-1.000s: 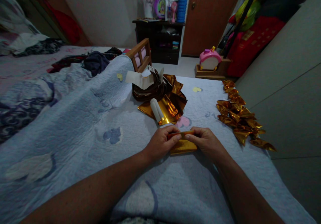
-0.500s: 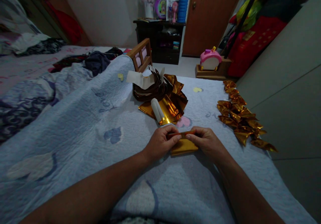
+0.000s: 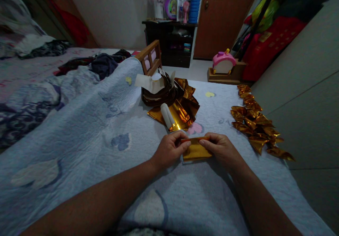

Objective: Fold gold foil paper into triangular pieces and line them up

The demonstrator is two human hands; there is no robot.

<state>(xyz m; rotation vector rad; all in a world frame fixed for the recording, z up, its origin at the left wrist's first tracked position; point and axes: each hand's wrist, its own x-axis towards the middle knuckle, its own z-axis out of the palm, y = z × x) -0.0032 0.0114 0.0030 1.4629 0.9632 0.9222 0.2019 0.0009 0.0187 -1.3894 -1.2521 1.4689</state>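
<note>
A folded sheet of gold foil paper (image 3: 196, 150) lies on the light blue quilt (image 3: 87, 133) in front of me. My left hand (image 3: 169, 150) pinches its left top edge and my right hand (image 3: 221, 149) pinches its right top edge, fingers closed on the paper. Just beyond my hands sits a pile of flat gold foil sheets (image 3: 176, 114) with a white paper roll (image 3: 166, 115) on it. A row of folded gold paper pieces (image 3: 255, 121) runs along the right side of the quilt.
A dark stack of foil with a white paper on top (image 3: 156, 89) stands behind the sheets. A wooden chair back (image 3: 150, 56) rises at the bed's far edge. Clothes (image 3: 103, 64) lie on the bed at the left. A grey wall (image 3: 304, 88) borders the right.
The fold in the gold paper has been pressed a little flatter and the sheet sits slightly more to the right. My hands have stayed on its top edge.
</note>
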